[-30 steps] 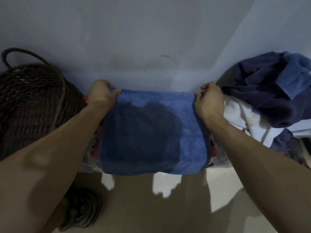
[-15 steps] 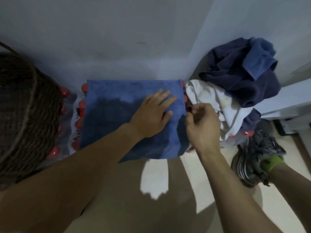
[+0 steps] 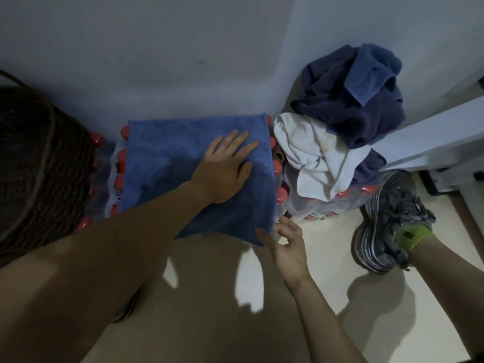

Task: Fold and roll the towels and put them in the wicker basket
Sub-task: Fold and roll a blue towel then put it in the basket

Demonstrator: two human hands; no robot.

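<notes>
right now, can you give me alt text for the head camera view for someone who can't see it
A person's left hand presses flat on a folded blue towel laid over packs of red-capped bottles, while the right hand reaches, fingers loose, for its near right corner. A dark wicker basket sits left; a pile of navy and white towels sits right.

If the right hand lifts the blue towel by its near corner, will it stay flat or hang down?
Probably it hangs: the blue towel is soft cloth, and its near edge already droops over the red-capped bottles beneath. It is likely light but grippy, not slippery. The left hand pressing flat on it should stop sliding while the right hand lifts.
</notes>
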